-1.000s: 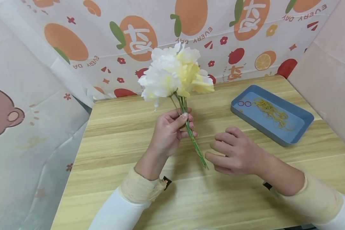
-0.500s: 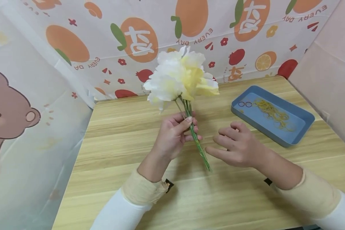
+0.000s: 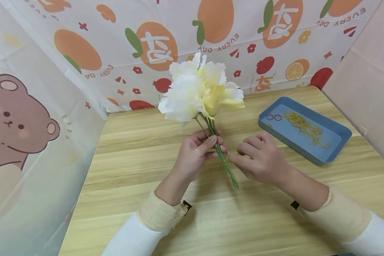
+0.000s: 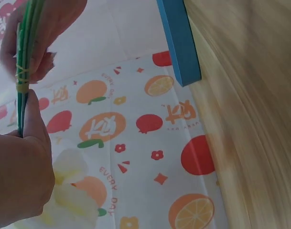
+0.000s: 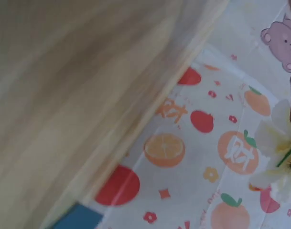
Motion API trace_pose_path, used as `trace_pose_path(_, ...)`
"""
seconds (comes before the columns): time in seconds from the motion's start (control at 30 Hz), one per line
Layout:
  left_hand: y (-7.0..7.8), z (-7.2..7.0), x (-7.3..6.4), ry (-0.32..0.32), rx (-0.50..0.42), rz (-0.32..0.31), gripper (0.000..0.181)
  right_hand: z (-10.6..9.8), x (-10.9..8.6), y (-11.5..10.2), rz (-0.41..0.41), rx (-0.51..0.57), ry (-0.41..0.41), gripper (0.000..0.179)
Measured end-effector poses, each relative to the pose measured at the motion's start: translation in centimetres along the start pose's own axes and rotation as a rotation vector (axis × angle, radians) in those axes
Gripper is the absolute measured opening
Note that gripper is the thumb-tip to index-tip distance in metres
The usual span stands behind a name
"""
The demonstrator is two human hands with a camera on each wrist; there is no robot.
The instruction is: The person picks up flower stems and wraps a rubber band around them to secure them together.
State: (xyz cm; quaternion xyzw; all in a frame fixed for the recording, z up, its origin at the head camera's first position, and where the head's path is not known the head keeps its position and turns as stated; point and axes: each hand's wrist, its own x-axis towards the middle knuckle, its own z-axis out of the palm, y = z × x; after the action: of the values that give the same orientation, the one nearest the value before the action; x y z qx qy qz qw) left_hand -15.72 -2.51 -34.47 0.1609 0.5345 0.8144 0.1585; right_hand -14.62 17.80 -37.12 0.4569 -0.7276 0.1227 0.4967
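My left hand grips the green stems of a bunch of artificial flowers with white and yellow petals. The blooms point up and away, and the stem ends slant down to the right over the table. A thin yellow rubber band is wound round the stems just below the left fingers. My right hand is at the stems with fingers curled, its thumb and index pinching at the band. In the left wrist view the right hand is partly hidden behind the stems.
A blue tray stands at the right of the wooden table, with a heap of yellow rubber bands and two dark red rings in it. A fruit-patterned curtain hangs behind the table.
My right hand has moved up along the stems, and the rubber band sits higher, closer to the left fingers. The bunch and left hand have shifted slightly right and down in view.
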Motion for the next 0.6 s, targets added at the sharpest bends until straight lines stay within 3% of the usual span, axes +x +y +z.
trace_pose_path(0.13, 0.0, -0.4, 0.1, -0.012, -0.007, -0.010, 0.019, 0.1, -0.4, -0.2, 0.188, 0.300, -0.145, 0.021)
trace_pose_path(0.3, -0.1, -1.2, 0.4, -0.023, -0.073, -0.044, 0.013, 0.2, -0.5, -0.2, 0.523, 0.751, -0.303, 0.009)
trace_pose_path(0.47, -0.6, -1.9, 0.7, -0.044, -0.068, -0.061, 0.014, 0.7, -0.8, -0.3, 0.820, 0.978, -0.408, 0.012)
trace_pose_path(0.6, -1.0, -2.3, 1.0, -0.038, -0.063, -0.088, 0.016, 1.4, -1.0, -0.5, 1.048, 1.094, -0.405, 0.006)
